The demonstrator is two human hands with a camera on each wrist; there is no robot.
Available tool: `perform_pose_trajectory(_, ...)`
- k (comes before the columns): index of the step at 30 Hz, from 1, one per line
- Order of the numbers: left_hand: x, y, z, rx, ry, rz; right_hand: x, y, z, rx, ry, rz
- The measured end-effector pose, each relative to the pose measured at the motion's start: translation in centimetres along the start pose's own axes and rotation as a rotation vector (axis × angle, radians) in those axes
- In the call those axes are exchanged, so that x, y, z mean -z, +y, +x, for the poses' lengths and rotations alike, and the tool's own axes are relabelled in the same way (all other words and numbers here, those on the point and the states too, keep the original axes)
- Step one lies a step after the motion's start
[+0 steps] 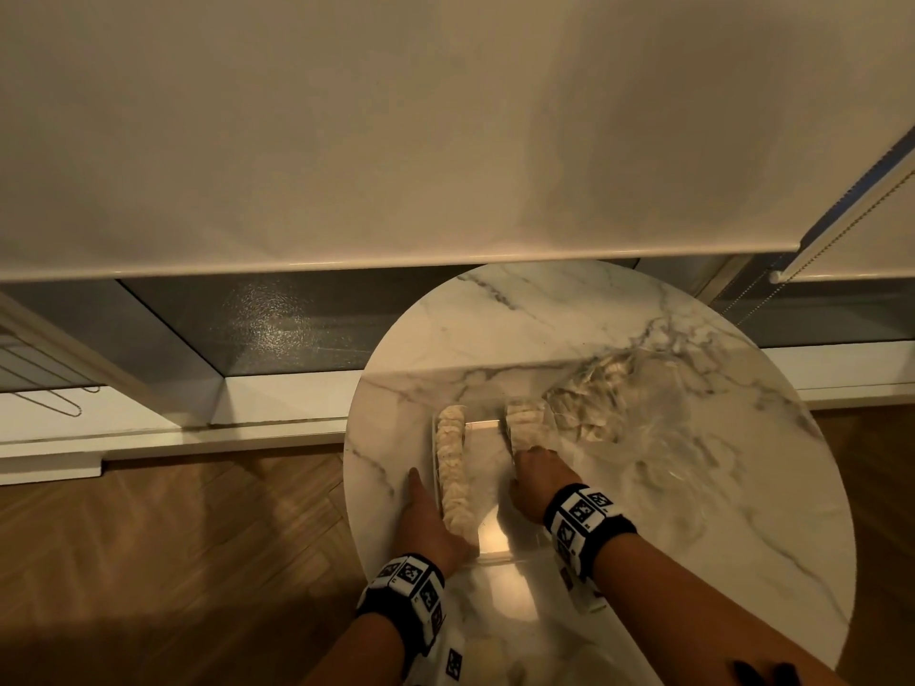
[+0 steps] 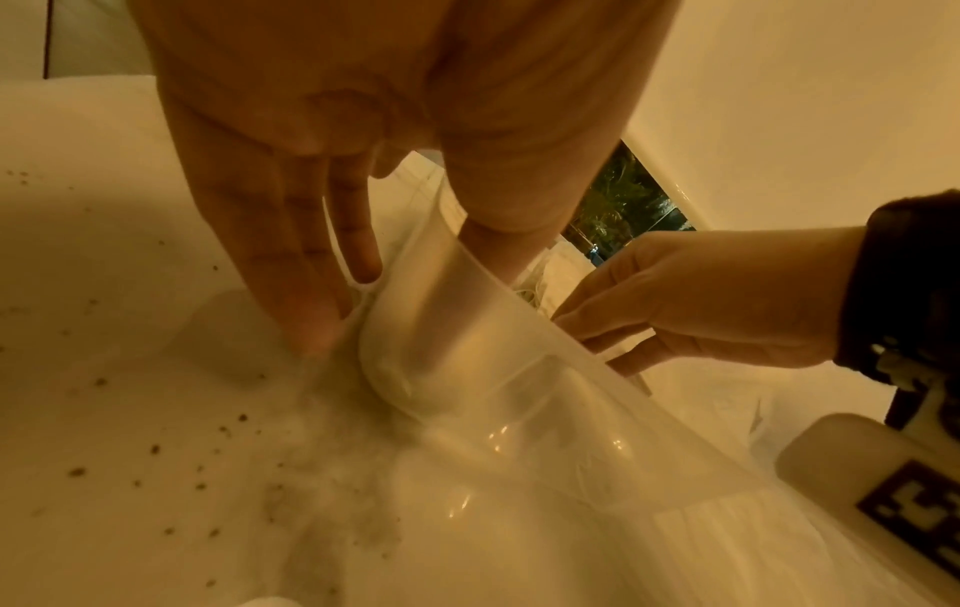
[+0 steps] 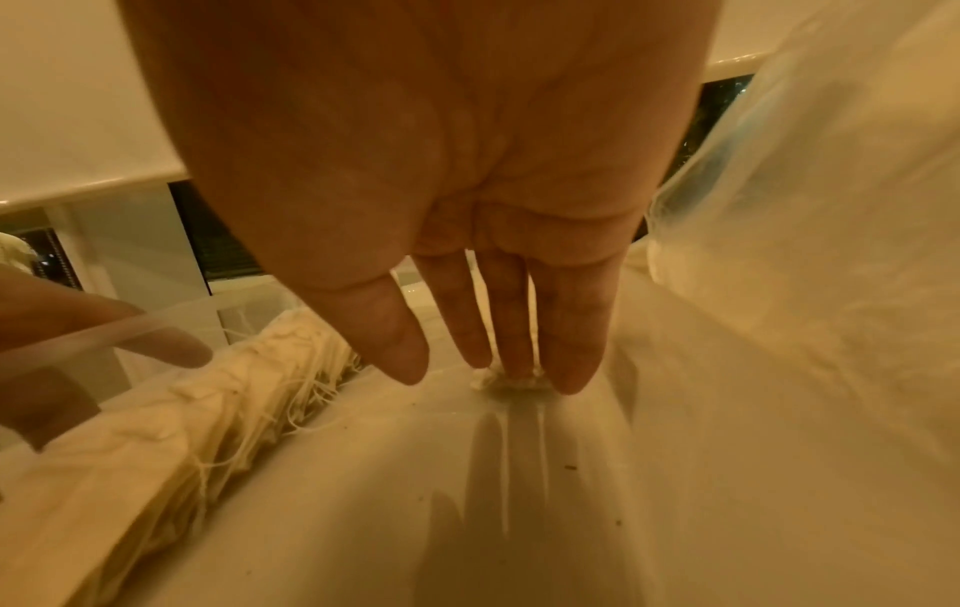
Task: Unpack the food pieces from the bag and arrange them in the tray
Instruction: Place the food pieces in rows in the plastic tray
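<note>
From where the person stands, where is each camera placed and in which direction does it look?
Head: above, looking down at the round table; both forearms, left hand, right hand.
Left wrist: under the left palm, looking along the fingers at the tray wall.
Right wrist: looking along the fingers into the tray.
All views share the tray; the head and right wrist views share the food pieces.

Cream food pieces [image 1: 453, 467]; clear tray [image 1: 487, 534]; white grey-veined table [image 1: 693, 487]; wristbands [image 1: 584, 517] seemingly black-white checkered.
</note>
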State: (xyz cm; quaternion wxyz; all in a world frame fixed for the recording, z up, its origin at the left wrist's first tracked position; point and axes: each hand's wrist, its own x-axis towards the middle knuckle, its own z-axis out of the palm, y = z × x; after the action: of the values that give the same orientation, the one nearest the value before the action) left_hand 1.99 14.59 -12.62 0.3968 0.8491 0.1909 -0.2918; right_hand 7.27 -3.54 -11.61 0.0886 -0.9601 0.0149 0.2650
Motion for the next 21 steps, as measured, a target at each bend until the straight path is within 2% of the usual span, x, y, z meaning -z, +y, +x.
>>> perform_pose_trajectory(9, -0.3, -0.5, -0.4, 0.006, -0.002, -0.025, 0.2, 0.2, -0.6, -0.021, 0.041, 0.095)
perform_pose_trajectory(15, -0.7, -0.3, -0.6, 0.019, 0.027, -0.033, 0.1, 0.0, -2.2, 0.069, 0.109, 0.171)
perform_pose_trajectory(21, -0.6, 0.0, -0.9, 0.041, 0.022, -0.02, -1.8, -1.9, -3.7, 0.076, -0.106, 0.229)
